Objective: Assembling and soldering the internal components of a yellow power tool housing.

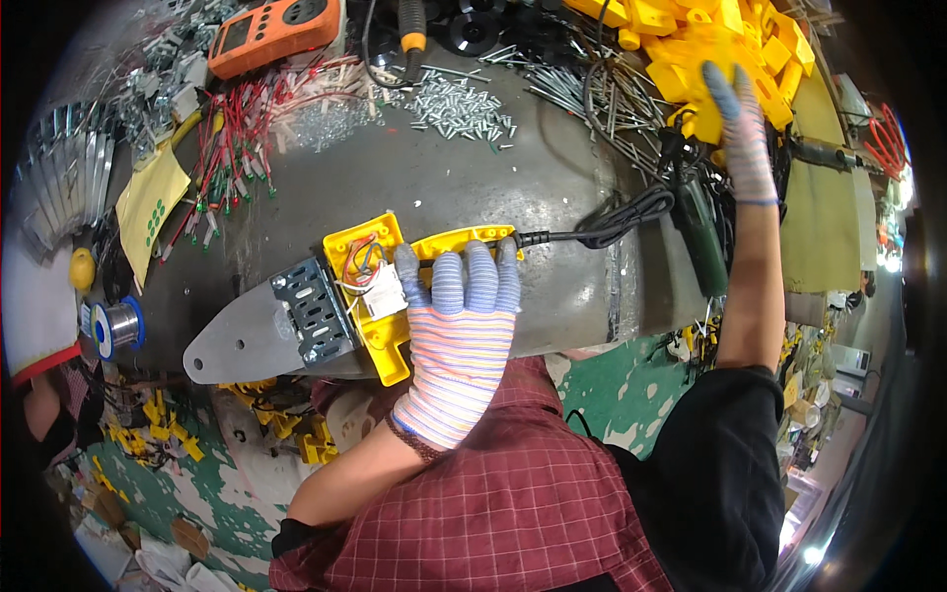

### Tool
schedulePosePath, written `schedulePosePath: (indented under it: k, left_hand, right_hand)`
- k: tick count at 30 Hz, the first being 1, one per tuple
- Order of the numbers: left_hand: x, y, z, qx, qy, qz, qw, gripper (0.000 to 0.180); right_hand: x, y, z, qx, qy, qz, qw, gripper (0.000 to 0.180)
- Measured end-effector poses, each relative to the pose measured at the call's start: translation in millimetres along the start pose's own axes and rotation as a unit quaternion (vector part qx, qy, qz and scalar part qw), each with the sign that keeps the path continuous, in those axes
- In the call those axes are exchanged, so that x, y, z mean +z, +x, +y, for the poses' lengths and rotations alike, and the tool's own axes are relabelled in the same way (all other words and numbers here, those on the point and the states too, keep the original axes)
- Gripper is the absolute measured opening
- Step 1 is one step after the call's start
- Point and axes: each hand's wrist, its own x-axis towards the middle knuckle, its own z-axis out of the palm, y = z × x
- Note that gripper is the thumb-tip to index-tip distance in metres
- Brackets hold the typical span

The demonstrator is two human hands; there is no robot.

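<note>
My left hand (462,331), in a striped glove with grey-blue fingertips, is closed over the handle of an open yellow plastic housing (380,335). Red, blue and white wires (363,262) and a white block (384,293) sit inside it. A perforated metal bracket (314,308) joins the housing to a flat grey metal plate (237,335) with holes. From the handle's right end runs a black power cord (631,214). My right hand (742,128), gloved alike, reaches into a pile of yellow plastic parts (681,44) at the far right, fingers stretched out and slightly blurred.
Small screws (459,107) and long metal rods (592,99) lie at the back. Red-wired parts (237,148), an orange meter (271,37) and a solder spool (116,326) are to the left. A dark green cylindrical tool (698,232) hangs beside my right forearm.
</note>
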Motion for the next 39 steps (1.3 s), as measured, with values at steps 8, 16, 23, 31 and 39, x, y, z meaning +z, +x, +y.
schedulePosePath:
  k: [8, 16, 23, 31, 39]
  left_hand:
    - [1, 1, -1, -0.007, 0.004, -0.006, 1.0, 0.052]
    - [4, -2, 3, -0.009, 0.0, 0.014, 1.0, 0.052]
    - [3, 1, -2, -0.009, 0.011, 0.024, 1.0, 0.047]
    - [1, -1, -3, 0.008, 0.005, -0.009, 1.0, 0.051]
    - [5, 1, -1, 0.004, -0.013, -0.017, 1.0, 0.049]
  right_hand:
    - [92, -117, -78, -0.154, -0.513, -0.196, 0.821, 0.058]
    - [80, -66, -41, -0.284, -0.55, -0.338, 0.709, 0.052]
    - [88, -63, -38, -0.179, -0.305, -0.354, 0.866, 0.049]
    - [144, -145, -28, -0.004, 0.174, -0.086, 0.981, 0.03]
    - [162, -146, -17, 0.052, 0.161, -0.091, 0.981, 0.025]
